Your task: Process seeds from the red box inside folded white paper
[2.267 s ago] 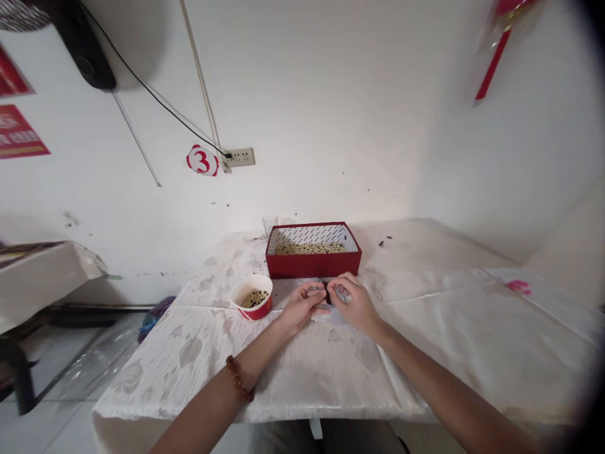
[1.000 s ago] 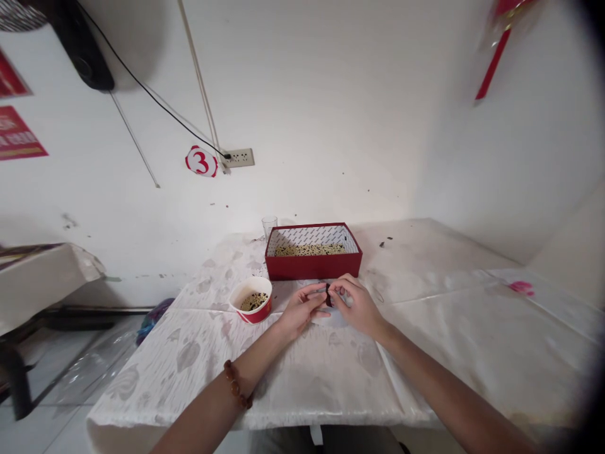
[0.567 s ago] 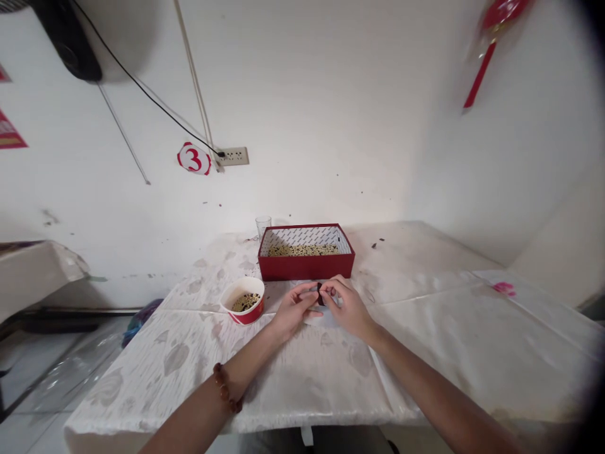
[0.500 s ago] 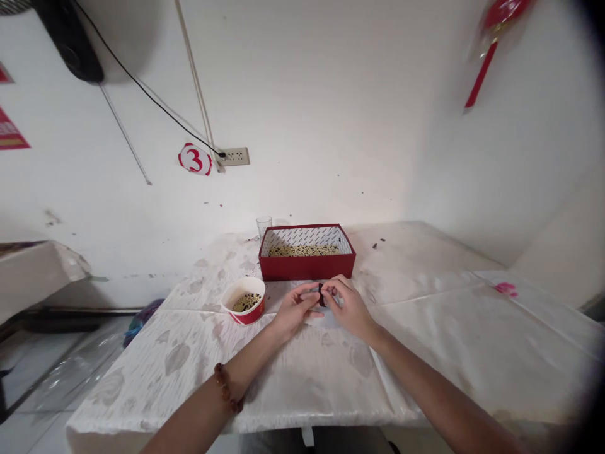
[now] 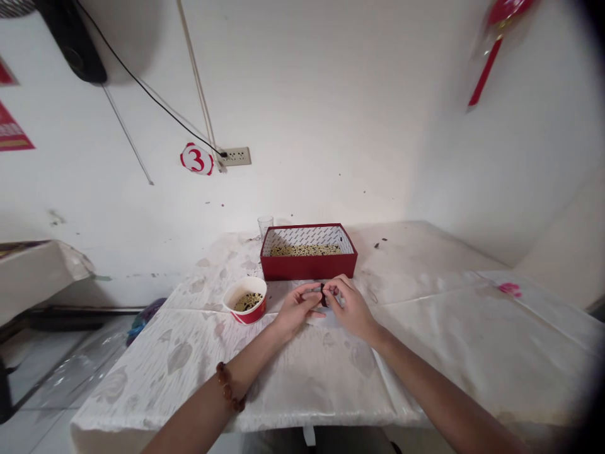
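Note:
A small dark, narrow piece [image 5: 323, 296] stands upright between the fingertips of my two hands, just in front of the red box. My left hand [image 5: 295, 310] pinches it from the left, with a bead bracelet on that wrist. From the right, my right hand [image 5: 350, 308] grips it between thumb and fingers, which partly cover it. To the left stands a red and white paper bowl [image 5: 251, 313] holding yellowish and black grains. The open red box [image 5: 309, 267], lined with patterned white, has a layer of similar grains and dark bits inside.
A clear glass [image 5: 265, 224] stands behind the box's left corner. Dark scraps [image 5: 377, 245] lie on the cloth to the right of the box. The patterned tablecloth [image 5: 179, 359] covers the table, which meets a white wall with a socket [image 5: 236, 156].
The whole view has shifted very slightly. Both hands keep nearly the same hold on the small dark piece, with only a slight change at the fingers.

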The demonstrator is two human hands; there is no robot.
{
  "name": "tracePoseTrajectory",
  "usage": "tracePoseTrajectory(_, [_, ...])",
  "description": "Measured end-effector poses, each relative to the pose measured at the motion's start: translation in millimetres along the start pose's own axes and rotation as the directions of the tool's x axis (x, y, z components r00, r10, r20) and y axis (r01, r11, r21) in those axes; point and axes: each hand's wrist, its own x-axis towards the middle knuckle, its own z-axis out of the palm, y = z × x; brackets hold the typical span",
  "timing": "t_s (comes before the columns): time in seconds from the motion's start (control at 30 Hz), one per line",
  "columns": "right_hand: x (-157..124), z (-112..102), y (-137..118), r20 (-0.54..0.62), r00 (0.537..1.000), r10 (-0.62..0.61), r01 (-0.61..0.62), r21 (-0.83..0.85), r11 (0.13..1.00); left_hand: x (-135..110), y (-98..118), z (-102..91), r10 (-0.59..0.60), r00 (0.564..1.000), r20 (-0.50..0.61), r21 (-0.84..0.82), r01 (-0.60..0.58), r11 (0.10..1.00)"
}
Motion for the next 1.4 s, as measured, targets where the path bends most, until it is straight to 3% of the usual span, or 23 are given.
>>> tracePoseTrajectory(0.1, [0.4, -0.4, 1.5, -0.025, 1.0, 0.008, -0.008, -0.01, 1.0, -0.2, 0.3, 0.6, -0.006, 1.0, 0.009, 0.003, 0.006, 1.0])
tracePoseTrajectory(0.3, [0.5, -2.1, -3.1, 0.072, 0.996, -0.044, 0.041, 0.04, 0.998, 1.0, -0.6, -0.9, 0.029, 0.999, -0.024, 0.008, -0.029, 1.0])
tracePoseTrajectory(0.53, [0.9, -1.5, -0.1, -0.026, 0.999, 0.031, -0.031, 0.009, 0.999, -0.8, 0.1, 1.7, -0.01, 1.0, 0.005, 0.016, 0.01, 1.0])
tracePoseTrajectory(0.73, [0.3, -2.4, -3.5, 0.077, 0.997, -0.029, 0.025, 0.051, 0.998, 0.4, 0.0, 0.0, 0.011, 1.0, -0.016, 0.0, -0.011, 1.0])
tracePoseTrajectory(0.93, [0.7, -1.6, -1.8, -0.025, 1.0, 0.014, -0.014, 0.007, 1.0, 0.5, -0.8, 0.8, -0.016, 1.0, 0.022, 0.021, 0.016, 1.0])
tracePoseTrajectory(1.13, [-0.2, -1.6, -2.6, 0.067, 0.997, -0.035, 0.031, 0.05, 0.998, 1.2, -1.5, -1.1, 0.024, 1.0, -0.006, 0.017, -0.023, 1.0])
tracePoseTrajectory(1.33, [0.9, -3.2, -2.5, -0.027, 1.0, 0.011, -0.011, 0.01, 1.0, -0.8, -0.7, 0.8, -0.007, 1.0, 0.029, 0.03, 0.007, 1.0])
tracePoseTrajectory(1.4, [1.1, -3.6, -2.0, -0.01, 1.0, 0.001, -0.001, 0.019, 1.0, -0.2, -1.3, 0.5, 0.008, 1.0, 0.02, 0.027, -0.009, 1.0])
